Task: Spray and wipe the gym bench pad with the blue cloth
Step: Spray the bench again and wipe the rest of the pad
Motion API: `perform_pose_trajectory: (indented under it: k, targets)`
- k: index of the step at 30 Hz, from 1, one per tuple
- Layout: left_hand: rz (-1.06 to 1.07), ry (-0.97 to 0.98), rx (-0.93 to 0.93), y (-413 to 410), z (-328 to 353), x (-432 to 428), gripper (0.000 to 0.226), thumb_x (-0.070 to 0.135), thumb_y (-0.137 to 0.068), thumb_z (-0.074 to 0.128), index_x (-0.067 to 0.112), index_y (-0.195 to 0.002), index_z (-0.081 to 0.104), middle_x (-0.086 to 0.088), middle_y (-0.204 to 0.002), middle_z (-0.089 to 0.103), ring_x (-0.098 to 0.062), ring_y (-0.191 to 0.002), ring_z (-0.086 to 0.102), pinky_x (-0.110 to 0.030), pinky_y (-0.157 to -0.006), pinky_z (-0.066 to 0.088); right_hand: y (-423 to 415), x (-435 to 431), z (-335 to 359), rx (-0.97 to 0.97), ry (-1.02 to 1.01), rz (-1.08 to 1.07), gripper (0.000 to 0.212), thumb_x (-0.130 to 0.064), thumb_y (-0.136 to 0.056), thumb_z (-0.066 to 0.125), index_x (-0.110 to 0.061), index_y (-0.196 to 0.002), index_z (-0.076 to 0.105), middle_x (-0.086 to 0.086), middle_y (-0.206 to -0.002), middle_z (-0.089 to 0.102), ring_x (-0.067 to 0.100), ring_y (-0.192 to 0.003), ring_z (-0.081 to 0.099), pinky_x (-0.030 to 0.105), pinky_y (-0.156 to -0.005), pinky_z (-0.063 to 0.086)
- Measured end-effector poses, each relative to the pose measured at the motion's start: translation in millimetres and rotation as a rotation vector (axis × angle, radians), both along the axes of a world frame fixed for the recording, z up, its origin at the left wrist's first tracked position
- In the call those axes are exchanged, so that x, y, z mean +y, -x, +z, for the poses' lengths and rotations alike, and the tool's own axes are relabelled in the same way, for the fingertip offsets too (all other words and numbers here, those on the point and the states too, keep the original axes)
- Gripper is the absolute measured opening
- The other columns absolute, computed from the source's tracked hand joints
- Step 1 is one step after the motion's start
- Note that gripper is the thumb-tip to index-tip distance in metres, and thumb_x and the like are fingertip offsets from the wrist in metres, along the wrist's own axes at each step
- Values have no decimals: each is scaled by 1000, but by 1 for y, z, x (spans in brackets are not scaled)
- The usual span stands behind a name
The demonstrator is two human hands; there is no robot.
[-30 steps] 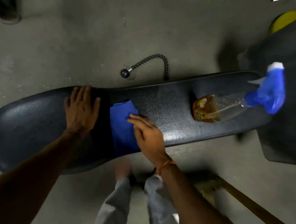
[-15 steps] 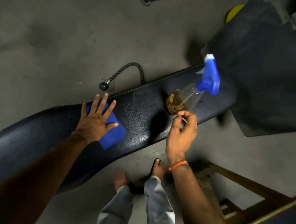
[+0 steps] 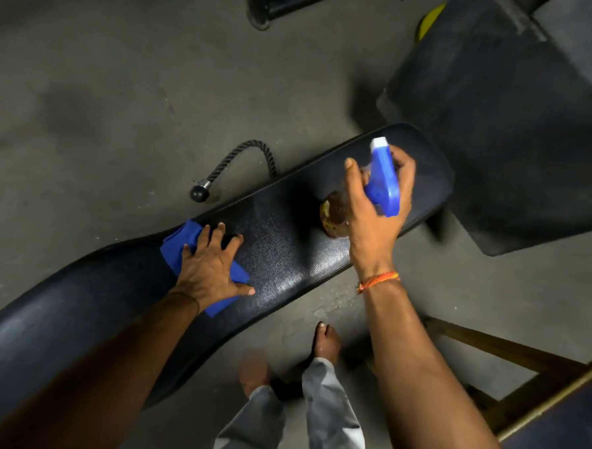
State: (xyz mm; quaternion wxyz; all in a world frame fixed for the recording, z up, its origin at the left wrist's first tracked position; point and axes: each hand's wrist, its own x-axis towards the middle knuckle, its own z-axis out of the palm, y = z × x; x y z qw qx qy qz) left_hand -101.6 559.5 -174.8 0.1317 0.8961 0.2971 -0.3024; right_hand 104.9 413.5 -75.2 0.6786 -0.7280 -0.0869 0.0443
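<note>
A long black gym bench pad (image 3: 286, 258) runs from lower left to upper right. The blue cloth (image 3: 180, 249) lies bunched on its middle, pressed flat under my left hand (image 3: 213, 268) with fingers spread. My right hand (image 3: 374, 211) is wrapped around the neck of a clear spray bottle with a blue trigger head (image 3: 382, 180). The bottle's base, holding amber liquid, shows just left of my palm, over the pad's right part.
A black rope handle with a ball end (image 3: 236, 166) lies on the concrete floor behind the bench. Another dark pad (image 3: 515, 133) stands at the upper right. A wooden frame (image 3: 520, 363) is at the lower right. My bare feet (image 3: 326, 342) are at the bench's near side.
My left hand slid onto the blue cloth, replacing my right. My right hand reached to the bottle and closed around its neck.
</note>
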Motion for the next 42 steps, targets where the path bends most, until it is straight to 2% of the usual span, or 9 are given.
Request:
perform_pose_trajectory:
  k: [3,7,11,15,17,23,27,32,42]
  targets:
    - [23,-36,6,-13,7,-4,117,75,-56,80,31,-151,26,-11,-156,19,-39,-149,19,-69,-108,38,12,-11,-6,-33,46,96,24,-15,-94,77,-25,-112,65,-13,-94,61,10,-82,57,39,-82,51]
    - [59,-35,52,-20,7,-10,138,70,-56,85,35,-161,2,-13,-158,12,-41,-151,15,-72,-110,33,40,-38,-7,-91,102,153,24,-14,-94,78,-22,-116,72,-5,-113,69,18,-107,68,42,-97,54]
    - [84,-19,89,-24,5,-12,145,65,-57,87,36,-161,-10,-11,-168,-8,-43,-155,2,-76,-112,26,70,-61,-4,48,110,167,21,-18,-94,79,-30,-85,65,-9,-73,62,11,-64,57,38,-66,52]
    - [51,-68,134,-29,3,-17,148,67,-58,86,31,-161,-15,-13,-169,-13,-44,-156,0,-75,-113,26,95,-70,-14,107,183,100,41,-49,-97,69,-19,-74,53,8,-65,51,30,-59,49,54,-59,46]
    - [20,-107,171,-33,4,-21,149,68,-58,85,26,-161,-15,-16,-169,-12,-44,-156,2,-74,-115,23,106,-73,-26,177,223,95,49,-55,-97,67,-14,-73,53,9,-64,49,28,-56,48,54,-57,46]
    - [-9,-143,210,-42,5,-26,151,65,-57,88,17,-162,-11,-25,-167,-7,-49,-154,9,-72,-116,22,139,-102,-71,445,184,236,55,-61,-93,71,-8,-85,57,4,-61,41,25,-56,41,43,-58,37]
    - [-12,-134,207,-40,6,-25,150,65,-58,87,19,-162,-11,-25,-167,-8,-48,-154,9,-71,-117,21,150,-111,-81,351,426,193,49,-62,-93,63,-15,-79,59,6,-64,61,28,-61,65,46,-60,54]
    - [-12,-150,205,-42,8,-26,151,65,-55,88,19,-162,-9,-25,-168,-6,-48,-154,11,-71,-117,21,153,-116,-92,417,635,247,49,-68,-84,58,-20,-83,68,1,-72,74,25,-74,70,43,-75,58]
    - [-32,-163,196,-47,12,-31,150,63,-57,89,15,-162,-8,-29,-166,-3,-52,-152,14,-71,-118,20,125,-140,-98,357,381,-31,42,-58,-92,65,-17,-80,61,9,-66,63,36,-68,64,51,-70,57]
